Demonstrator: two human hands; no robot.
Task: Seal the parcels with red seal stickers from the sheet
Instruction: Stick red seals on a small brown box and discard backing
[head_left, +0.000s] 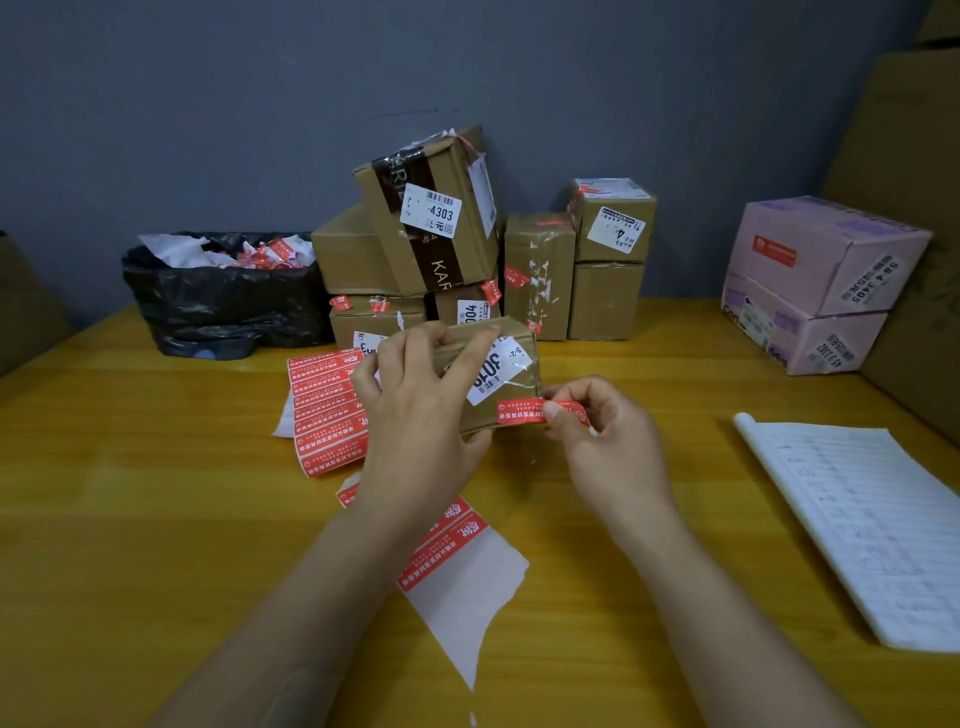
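In the head view, I am gripping a small brown parcel (519, 332) in my left hand (415, 410), my fingers curling over its top and my palm covering its left end. The parcel is sitting tilted, with its white barcode label facing me; whether it is touching the table (156, 519) I cannot tell.

My right hand (608, 436) is pinching the free end of a red seal sticker (524, 410) between thumb and forefinger, the other fingers curling in below. The sticker's far end is lying against the parcel's lower right edge, just under the white label.

Left of the parcel, a sheet (327, 410) of red stickers is lying flat, partly hidden by my left hand. Nearer me than the parcel, a torn sheet piece (457, 551) with a few red stickers and bare white backing is showing under my left forearm. Behind the parcel, stacked brown boxes (431, 234) are leaning by the grey wall, several wearing red stickers. Behind and left of the parcel, a black bin bag (223, 301) is holding crumpled scraps. Right of the parcel, two pink boxes (821, 280) are standing stacked, and an open lined notebook (872, 519) is lying nearer me.
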